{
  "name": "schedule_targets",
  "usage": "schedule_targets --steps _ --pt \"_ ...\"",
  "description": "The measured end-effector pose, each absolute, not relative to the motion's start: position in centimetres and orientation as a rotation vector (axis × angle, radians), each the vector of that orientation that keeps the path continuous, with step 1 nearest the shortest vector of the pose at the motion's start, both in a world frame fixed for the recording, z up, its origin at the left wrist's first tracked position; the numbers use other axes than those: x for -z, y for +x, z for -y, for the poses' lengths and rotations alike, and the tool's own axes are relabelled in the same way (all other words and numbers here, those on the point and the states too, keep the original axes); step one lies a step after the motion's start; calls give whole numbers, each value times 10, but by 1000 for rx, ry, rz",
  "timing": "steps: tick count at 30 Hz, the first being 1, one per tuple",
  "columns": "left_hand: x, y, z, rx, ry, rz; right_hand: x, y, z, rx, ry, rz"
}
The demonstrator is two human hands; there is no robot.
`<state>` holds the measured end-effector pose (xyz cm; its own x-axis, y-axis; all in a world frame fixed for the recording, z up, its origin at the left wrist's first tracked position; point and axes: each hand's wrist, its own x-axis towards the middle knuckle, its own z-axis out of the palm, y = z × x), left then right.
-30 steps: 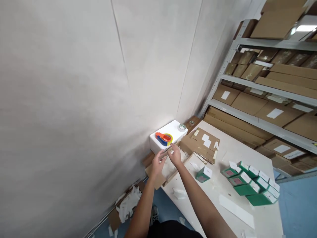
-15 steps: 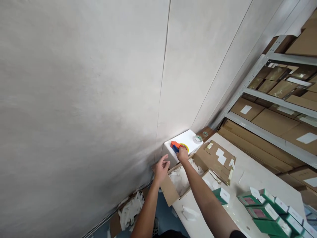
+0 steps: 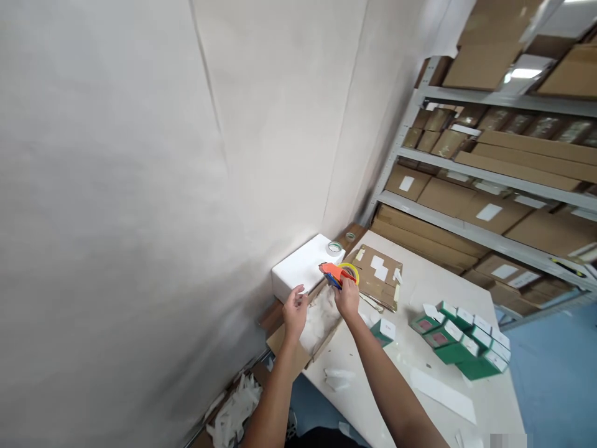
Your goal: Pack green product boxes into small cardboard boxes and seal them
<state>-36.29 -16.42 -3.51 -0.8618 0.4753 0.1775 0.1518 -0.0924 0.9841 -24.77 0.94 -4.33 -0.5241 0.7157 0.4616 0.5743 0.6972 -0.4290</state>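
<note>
Nearest, down on the floor by the wall: paper scraps [image 3: 236, 407], white and crumpled. Above them, on the near part of the table [image 3: 410, 367], a white strip [image 3: 443, 394] lying flat, well apart from both hands. Further in, a single green box [image 3: 383, 330] just right of the right forearm. To its right, a cluster of green boxes [image 3: 461, 339] with white lids, packed side by side.

Reaches forward with both bare arms. Holds the left hand [image 3: 295, 309] loosely half-open over the open carton [image 3: 286, 341], fingers curled upward, nothing visible in it. Grips the tape dispenser [image 3: 330, 271] with the right hand [image 3: 347, 300], fingers wrapped tight round the handle from below. An orange and blue dispenser with a yellow roll at its right end, held in the air over the carton's far corner. Just in front of the foam block [image 3: 301, 269] and beside the flat cardboard [image 3: 380, 280]; cannot tell whether touching either.

Inside the carton, loose white paper. On the foam block's far right corner, a tape roll [image 3: 334, 247] lying flat. Behind it all, the pale wall [image 3: 140, 186]. Off to the right, a grey shelf rack [image 3: 466, 233] loaded with brown cartons.
</note>
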Motion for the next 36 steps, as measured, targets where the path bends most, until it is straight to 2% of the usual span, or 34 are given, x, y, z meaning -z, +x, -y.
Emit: schedule_targets --steps 12,22,30,36 --pt "34 -209 96 -1910 781 -1784 93 -2 -3 -208 -1318 2006" --pt "51 -94 69 -1808 863 -1701 184 179 54 -338 -1785 1860" --pt "64 -10 84 -1649 953 -1685 250 281 106 -591 -2210 1812" --pt "58 23 87 -1557 1051 -1674 250 306 111 -738 -2390 1736"
